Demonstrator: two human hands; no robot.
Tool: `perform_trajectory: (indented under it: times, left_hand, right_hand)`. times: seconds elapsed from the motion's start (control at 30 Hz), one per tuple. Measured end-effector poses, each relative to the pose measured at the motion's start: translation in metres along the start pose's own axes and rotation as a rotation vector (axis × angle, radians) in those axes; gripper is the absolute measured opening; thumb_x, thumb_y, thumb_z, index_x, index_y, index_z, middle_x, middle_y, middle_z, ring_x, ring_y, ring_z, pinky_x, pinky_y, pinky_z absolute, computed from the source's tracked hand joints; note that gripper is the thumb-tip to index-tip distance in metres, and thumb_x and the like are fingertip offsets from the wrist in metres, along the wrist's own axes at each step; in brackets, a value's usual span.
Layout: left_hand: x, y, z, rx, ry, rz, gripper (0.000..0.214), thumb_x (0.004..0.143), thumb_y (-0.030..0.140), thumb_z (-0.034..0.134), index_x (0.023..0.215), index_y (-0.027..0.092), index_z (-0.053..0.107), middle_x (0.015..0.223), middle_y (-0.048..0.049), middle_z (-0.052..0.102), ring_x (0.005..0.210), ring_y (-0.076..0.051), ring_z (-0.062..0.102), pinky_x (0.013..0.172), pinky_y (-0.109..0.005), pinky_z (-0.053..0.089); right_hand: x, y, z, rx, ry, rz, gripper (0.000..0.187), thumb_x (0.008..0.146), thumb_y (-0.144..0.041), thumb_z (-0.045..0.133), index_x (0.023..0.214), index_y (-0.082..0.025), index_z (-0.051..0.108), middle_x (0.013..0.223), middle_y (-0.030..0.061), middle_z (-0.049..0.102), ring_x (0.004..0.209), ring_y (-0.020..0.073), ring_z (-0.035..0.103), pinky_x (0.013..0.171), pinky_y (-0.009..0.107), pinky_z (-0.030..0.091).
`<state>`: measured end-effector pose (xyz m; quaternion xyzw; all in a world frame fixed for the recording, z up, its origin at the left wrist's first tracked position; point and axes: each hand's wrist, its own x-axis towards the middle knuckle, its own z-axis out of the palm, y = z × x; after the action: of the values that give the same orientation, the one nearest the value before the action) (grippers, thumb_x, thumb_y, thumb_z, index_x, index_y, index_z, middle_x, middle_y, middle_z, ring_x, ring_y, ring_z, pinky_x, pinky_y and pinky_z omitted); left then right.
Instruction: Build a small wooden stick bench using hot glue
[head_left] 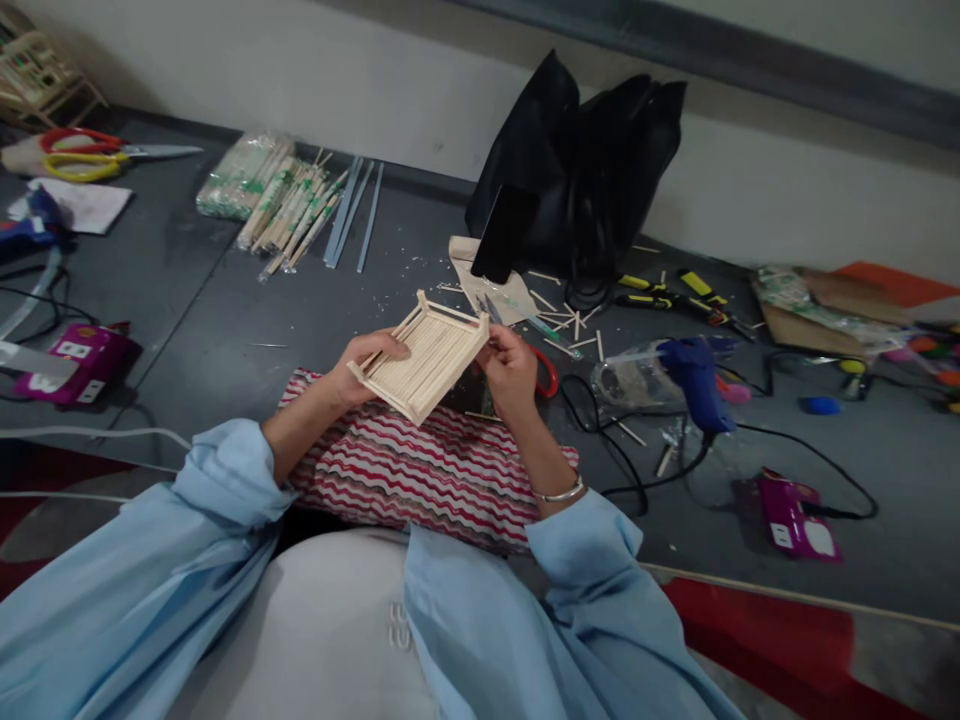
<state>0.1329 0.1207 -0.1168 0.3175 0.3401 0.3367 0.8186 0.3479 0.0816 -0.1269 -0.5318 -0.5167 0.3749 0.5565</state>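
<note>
A small square frame (pixel 426 355) built of pale wooden sticks is held up between both hands, tilted, above a red and white zigzag cloth (pixel 420 470). My left hand (pixel 367 362) grips its near left edge, fingers curled over the slats. My right hand (pixel 510 368) pinches its right edge. Both arms wear light blue sleeves, and a thin bracelet (pixel 562 493) sits on the right wrist.
On the dark floor lie packs of chopsticks (pixel 281 200), a black bag (pixel 581 175), a blue glue gun (pixel 697 385) with its cord, pliers and cutters (pixel 679 295), red-handled scissors (pixel 546 372), loose sticks, magenta power adapters (pixel 791 515), and scissors (pixel 86 155) at far left.
</note>
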Motion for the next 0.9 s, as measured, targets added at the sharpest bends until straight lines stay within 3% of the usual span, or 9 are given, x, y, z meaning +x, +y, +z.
perform_trajectory:
  times: [0.07, 0.2, 0.33, 0.4, 0.53, 0.67, 0.77, 0.83, 0.9]
  left_hand:
    - [0.002, 0.001, -0.002, -0.058, 0.032, 0.026, 0.029, 0.057, 0.026, 0.063, 0.083, 0.017, 0.071, 0.072, -0.0053, 0.071, 0.065, -0.021, 0.066, 0.056, -0.029, 0.051]
    - [0.004, 0.006, 0.000, -0.203, 0.134, 0.223, 0.028, 0.062, 0.026, 0.056, 0.085, 0.016, 0.070, 0.073, -0.0058, 0.072, 0.082, -0.026, 0.072, 0.071, -0.034, 0.060]
    - [0.006, 0.008, 0.004, -0.299, 0.151, 0.313, 0.034, 0.066, 0.025, 0.053, 0.093, 0.016, 0.070, 0.082, -0.0066, 0.075, 0.097, -0.027, 0.073, 0.082, -0.035, 0.062]
    - [0.008, 0.007, 0.003, -0.312, 0.153, 0.332, 0.032, 0.068, 0.025, 0.053, 0.093, 0.017, 0.071, 0.084, -0.0065, 0.076, 0.099, -0.026, 0.073, 0.081, -0.033, 0.062]
    - [0.010, 0.003, 0.001, -0.315, 0.172, 0.300, 0.023, 0.067, 0.023, 0.053, 0.083, 0.019, 0.070, 0.083, -0.0055, 0.075, 0.095, -0.024, 0.073, 0.080, -0.034, 0.062]
    - [0.013, 0.001, 0.002, -0.281, 0.226, 0.273, 0.019, 0.067, 0.023, 0.055, 0.078, 0.018, 0.069, 0.080, -0.0053, 0.073, 0.091, -0.023, 0.072, 0.076, -0.032, 0.061]
    - [0.014, 0.001, 0.003, -0.279, 0.234, 0.271, 0.020, 0.065, 0.023, 0.058, 0.080, 0.017, 0.069, 0.079, -0.0042, 0.072, 0.072, -0.018, 0.069, 0.060, -0.027, 0.059]
    - [0.015, 0.001, 0.002, -0.273, 0.235, 0.274, 0.021, 0.063, 0.024, 0.061, 0.081, 0.015, 0.067, 0.075, -0.0032, 0.070, 0.060, -0.015, 0.064, 0.048, -0.025, 0.054]
    - [0.016, 0.000, 0.000, -0.252, 0.226, 0.292, 0.022, 0.064, 0.025, 0.063, 0.083, 0.014, 0.066, 0.073, -0.0026, 0.067, 0.054, -0.014, 0.061, 0.041, -0.024, 0.050]
  right_hand:
    - [0.000, 0.000, 0.000, -0.016, 0.076, 0.029, 0.026, 0.081, -0.047, 0.071, 0.091, -0.023, 0.071, 0.064, -0.0044, 0.061, 0.049, 0.0098, 0.050, 0.047, 0.024, 0.041]
    - [0.005, -0.001, -0.006, 0.038, 0.234, 0.080, 0.027, 0.085, -0.047, 0.065, 0.094, -0.023, 0.069, 0.068, -0.0048, 0.061, 0.049, 0.0091, 0.049, 0.046, 0.023, 0.039]
    - [0.008, 0.003, -0.010, -0.261, 0.224, 0.005, 0.028, 0.090, -0.046, 0.058, 0.096, -0.022, 0.070, 0.074, -0.0003, 0.067, 0.062, 0.0147, 0.059, 0.063, 0.029, 0.050]
    - [0.007, 0.005, -0.010, -0.457, 0.169, -0.092, 0.025, 0.090, -0.041, 0.058, 0.097, -0.021, 0.072, 0.086, 0.0045, 0.072, 0.079, 0.0193, 0.065, 0.079, 0.034, 0.053]
    - [0.002, -0.001, -0.007, -0.747, 0.056, -0.244, 0.026, 0.089, -0.029, 0.056, 0.107, -0.018, 0.072, 0.105, 0.0107, 0.074, 0.103, 0.0259, 0.063, 0.099, 0.043, 0.047]
    - [-0.006, -0.009, -0.003, -0.932, -0.268, -0.371, 0.040, 0.079, -0.017, 0.061, 0.117, -0.021, 0.071, 0.124, 0.0103, 0.069, 0.120, 0.0289, 0.055, 0.107, 0.046, 0.039]
    - [-0.009, -0.009, 0.001, -1.014, -0.437, -0.394, 0.028, 0.082, -0.021, 0.064, 0.108, -0.024, 0.074, 0.120, 0.0078, 0.071, 0.122, 0.0291, 0.053, 0.110, 0.048, 0.033]
    - [-0.008, -0.007, 0.000, -1.042, -0.344, -0.368, 0.018, 0.091, -0.026, 0.058, 0.098, -0.024, 0.075, 0.111, 0.0061, 0.074, 0.118, 0.0268, 0.054, 0.109, 0.047, 0.032]
    - [-0.005, -0.007, -0.003, -1.065, -0.112, -0.323, 0.024, 0.097, -0.029, 0.050, 0.100, -0.024, 0.074, 0.110, 0.0067, 0.073, 0.116, 0.0256, 0.054, 0.108, 0.046, 0.033]
